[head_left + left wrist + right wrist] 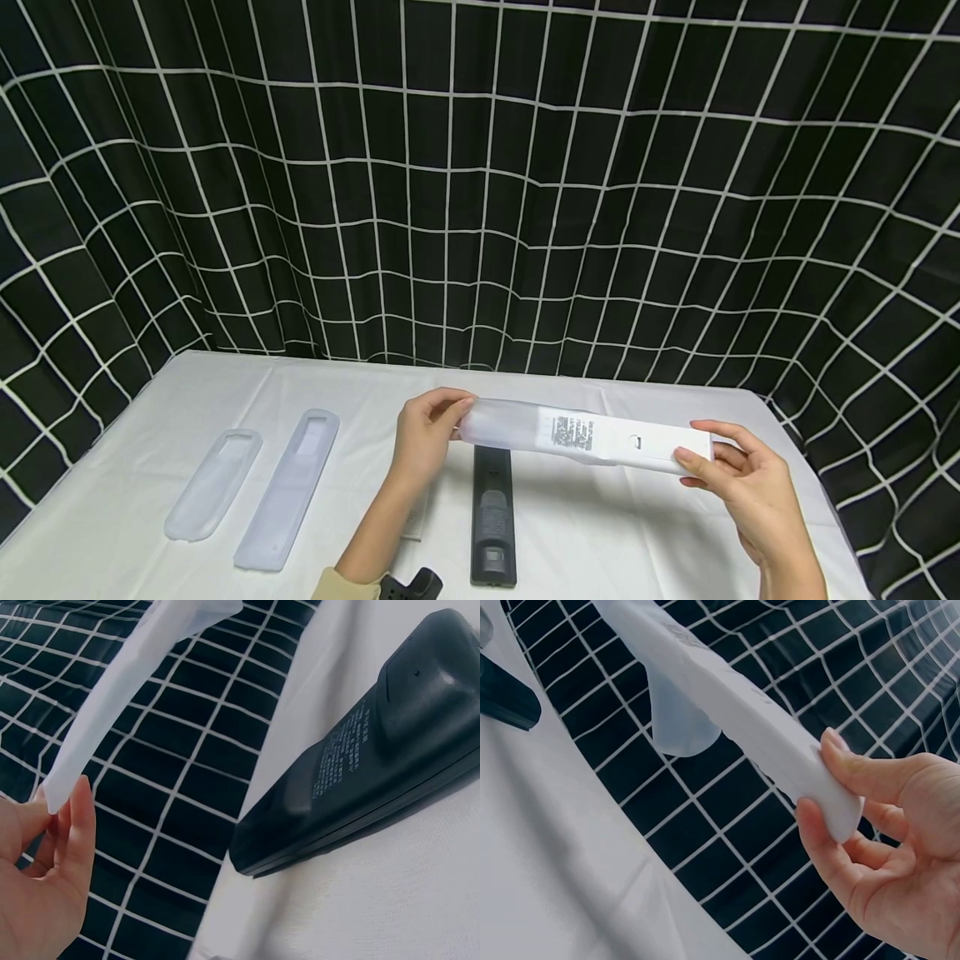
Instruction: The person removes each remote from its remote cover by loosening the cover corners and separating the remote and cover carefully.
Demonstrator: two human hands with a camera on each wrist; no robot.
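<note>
A long white remote (630, 444) is held level above the table, its back with a printed label facing up. A translucent silicone cover (498, 421) sheathes its left half. My left hand (426, 431) pinches the cover's end (64, 776). My right hand (738, 483) grips the remote's bare right end (821, 787) between thumb and fingers. The cover's loose edge (679, 720) hangs below the remote in the right wrist view.
A black remote (492, 514) lies back up on the white tablecloth (637, 542), under the held one (360, 757). Two translucent covers (213, 483) (288, 487) lie at the left. A black-and-white grid curtain (480, 183) hangs behind.
</note>
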